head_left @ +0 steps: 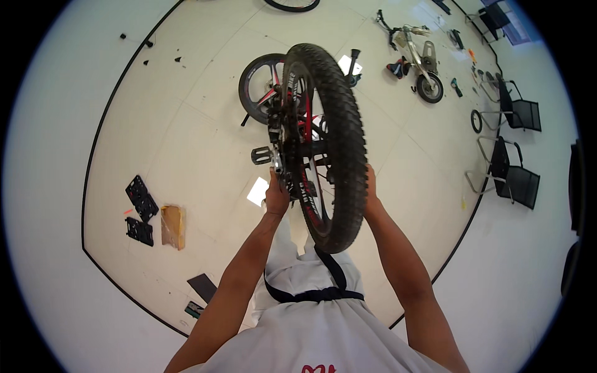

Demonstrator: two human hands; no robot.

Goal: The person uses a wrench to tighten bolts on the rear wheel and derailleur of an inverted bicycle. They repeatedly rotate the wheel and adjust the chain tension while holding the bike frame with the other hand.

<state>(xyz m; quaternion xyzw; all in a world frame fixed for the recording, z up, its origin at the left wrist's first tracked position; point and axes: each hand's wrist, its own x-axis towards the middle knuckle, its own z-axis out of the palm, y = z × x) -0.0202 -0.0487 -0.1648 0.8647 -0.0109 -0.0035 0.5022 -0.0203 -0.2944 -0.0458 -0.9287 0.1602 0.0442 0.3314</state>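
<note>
A bicycle (pixel 308 118) is tipped up in front of me, its knobby black tyre (pixel 348 137) raised toward my head. Its other wheel (pixel 256 81), with red and white spokes, is lower down beyond it. My left hand (pixel 277 196) grips the bicycle on the left, just below the black pedal (pixel 261 155) and its silver crank. On the opposite side my right hand (pixel 371 193) holds the bicycle; the tyre hides most of its fingers. What exact part each hand grasps is hidden.
Opened black tool cases (pixel 142 199) and a brown packet (pixel 173 227) lie on the floor at left. A partly dismantled small-wheeled frame (pixel 416 56) lies at far right. Black chairs (pixel 515 171) stand along the right wall. Small dark parts (pixel 178 59) lie far left.
</note>
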